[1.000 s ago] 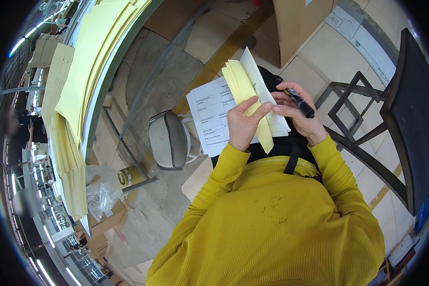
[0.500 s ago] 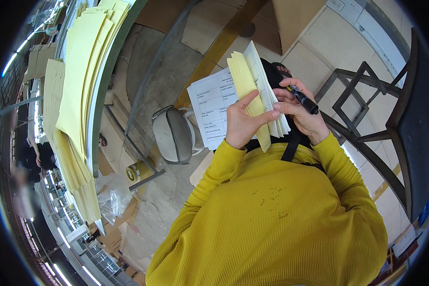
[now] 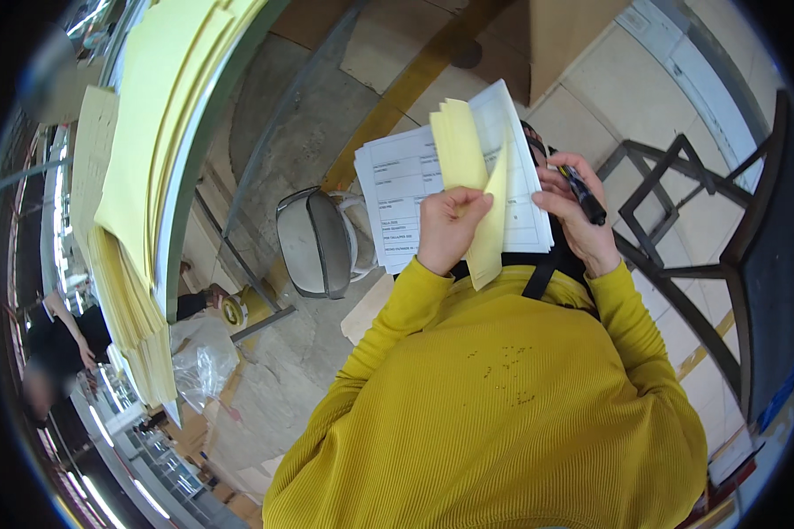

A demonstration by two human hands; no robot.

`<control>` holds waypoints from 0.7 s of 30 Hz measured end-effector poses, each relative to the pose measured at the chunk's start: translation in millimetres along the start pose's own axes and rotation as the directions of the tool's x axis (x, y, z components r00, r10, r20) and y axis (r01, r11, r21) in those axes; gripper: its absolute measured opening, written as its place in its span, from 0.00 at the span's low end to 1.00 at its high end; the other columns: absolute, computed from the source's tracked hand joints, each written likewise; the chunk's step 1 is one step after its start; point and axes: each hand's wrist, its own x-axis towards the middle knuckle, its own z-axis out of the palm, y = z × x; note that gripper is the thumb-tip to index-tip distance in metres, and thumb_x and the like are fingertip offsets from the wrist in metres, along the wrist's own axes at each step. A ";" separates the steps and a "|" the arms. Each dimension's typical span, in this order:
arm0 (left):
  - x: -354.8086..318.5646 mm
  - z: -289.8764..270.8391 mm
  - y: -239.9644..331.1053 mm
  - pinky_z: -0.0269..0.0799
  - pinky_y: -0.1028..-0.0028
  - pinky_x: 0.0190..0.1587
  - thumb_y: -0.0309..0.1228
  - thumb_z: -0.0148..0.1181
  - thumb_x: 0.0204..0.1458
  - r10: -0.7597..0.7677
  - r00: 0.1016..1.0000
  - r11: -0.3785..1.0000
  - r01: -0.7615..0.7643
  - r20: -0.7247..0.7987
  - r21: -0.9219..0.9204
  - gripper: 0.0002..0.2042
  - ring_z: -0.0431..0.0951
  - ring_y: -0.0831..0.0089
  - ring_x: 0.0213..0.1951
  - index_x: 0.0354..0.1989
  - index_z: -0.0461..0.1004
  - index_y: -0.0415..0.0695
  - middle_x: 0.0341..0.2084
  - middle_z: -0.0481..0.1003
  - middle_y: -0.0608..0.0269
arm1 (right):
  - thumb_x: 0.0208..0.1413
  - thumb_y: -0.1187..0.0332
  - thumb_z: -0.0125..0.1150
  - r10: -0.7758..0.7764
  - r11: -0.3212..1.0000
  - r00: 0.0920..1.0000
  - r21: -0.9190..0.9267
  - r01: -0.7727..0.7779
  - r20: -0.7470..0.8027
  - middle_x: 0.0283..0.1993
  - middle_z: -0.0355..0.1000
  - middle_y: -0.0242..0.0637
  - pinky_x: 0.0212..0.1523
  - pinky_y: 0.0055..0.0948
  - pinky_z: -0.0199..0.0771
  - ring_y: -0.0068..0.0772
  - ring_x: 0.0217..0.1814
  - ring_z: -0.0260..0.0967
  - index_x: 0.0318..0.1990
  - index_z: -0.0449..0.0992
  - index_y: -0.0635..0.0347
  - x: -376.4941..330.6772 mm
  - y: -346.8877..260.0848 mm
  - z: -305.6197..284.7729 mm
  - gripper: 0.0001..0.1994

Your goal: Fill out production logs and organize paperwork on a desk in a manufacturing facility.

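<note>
Concrete floor, grey stool, tape roll, plastic bag

Looks like a print or paper-handling workshop: bare concrete floor with a yellow marking stripe, tall stacks of yellow sheets on a metal-edged table, cardboard, a metal stool.
</note>
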 end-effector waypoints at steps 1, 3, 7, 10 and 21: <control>-5.4 -1.8 3.0 0.70 0.78 0.27 0.29 0.62 0.44 -0.032 0.999 0.999 0.032 -0.011 0.008 0.08 0.73 0.81 0.23 0.26 0.77 0.34 0.18 0.76 0.62 | 0.41 0.81 0.61 -0.042 0.995 0.999 -0.093 0.040 -0.028 0.41 0.68 0.36 0.48 0.23 0.67 0.26 0.45 0.67 0.47 0.65 0.59 -5.5 0.7 3.0 0.22; -9.5 1.2 -16.0 0.69 0.80 0.28 0.27 0.62 0.45 0.023 0.999 0.996 -0.020 -0.033 0.081 0.05 0.71 0.84 0.24 0.25 0.77 0.37 0.21 0.76 0.67 | 0.40 0.79 0.61 -0.075 0.971 0.994 -0.232 0.056 -0.076 0.41 0.68 0.34 0.46 0.25 0.68 0.28 0.44 0.67 0.48 0.66 0.60 -5.9 8.4 3.9 0.23; -9.0 18.2 -5.9 0.69 0.70 0.29 0.31 0.65 0.37 0.256 0.966 0.934 -0.259 0.043 0.248 0.09 0.73 0.69 0.21 0.20 0.73 0.39 0.15 0.72 0.54 | 0.40 0.83 0.58 -0.077 0.982 0.996 -0.174 0.068 -0.048 0.42 0.70 0.41 0.47 0.25 0.66 0.30 0.45 0.68 0.48 0.62 0.60 -10.6 15.9 -10.5 0.24; -13.4 -9.6 42.1 0.68 0.70 0.27 0.29 0.63 0.37 0.245 0.966 0.930 -0.259 0.086 0.260 0.08 0.72 0.67 0.20 0.18 0.71 0.39 0.15 0.71 0.53 | 0.49 0.79 0.54 -0.301 0.876 0.954 -0.395 0.278 0.003 0.48 0.67 0.45 0.52 0.29 0.61 0.31 0.50 0.64 0.51 0.60 0.60 -5.8 11.3 -5.4 0.20; -55.8 -133.0 203.1 0.57 0.77 0.20 0.28 0.67 0.37 0.800 0.600 0.600 -0.798 0.022 -0.051 0.11 0.68 0.78 0.17 0.14 0.68 0.42 0.12 0.69 0.64 | 0.58 0.65 0.45 -0.704 0.701 0.710 -0.168 0.693 -0.006 0.62 0.54 0.49 0.57 0.43 0.56 0.43 0.63 0.53 0.54 0.54 0.58 24.9 -76.3 63.8 0.18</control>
